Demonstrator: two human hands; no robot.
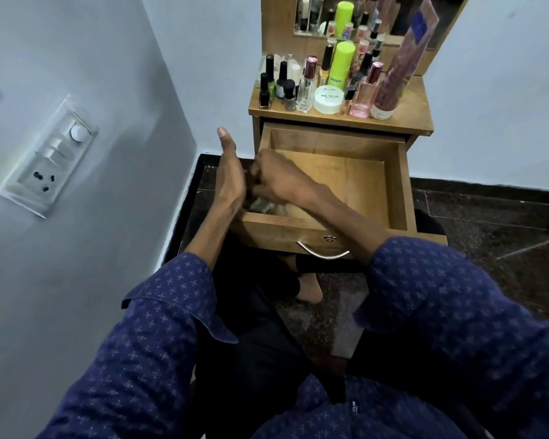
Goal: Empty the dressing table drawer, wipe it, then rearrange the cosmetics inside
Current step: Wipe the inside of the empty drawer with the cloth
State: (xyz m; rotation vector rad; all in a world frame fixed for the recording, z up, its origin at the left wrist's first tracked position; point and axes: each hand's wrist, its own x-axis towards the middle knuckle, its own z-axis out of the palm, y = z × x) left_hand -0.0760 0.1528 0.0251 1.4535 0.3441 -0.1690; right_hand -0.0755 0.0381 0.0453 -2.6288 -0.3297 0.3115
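Note:
The wooden drawer (pixel 403 185) of the dressing table is pulled out, and most of its floor is bare. A few small blurred items (pixel 267 207) lie in its front left corner. My left hand (pixel 230 175) stands on edge at the drawer's left side, fingers straight, thumb up, palm facing right. My right hand (pixel 279 182) reaches across into that corner with curled fingers close to the left palm. It is motion-blurred, and something dark shows at its fingertips. Many cosmetics stand on the table top (pixel 415 112), among them a white nail polish jar (pixel 328 99) and a lime green bottle (pixel 341 66).
A metal handle (pixel 322 251) and a lock are on the drawer front, just above my knees. A wall with a switchboard (pixel 48 156) is close on the left. A mirror (pixel 330 17) rises behind the bottles. The floor is dark stone.

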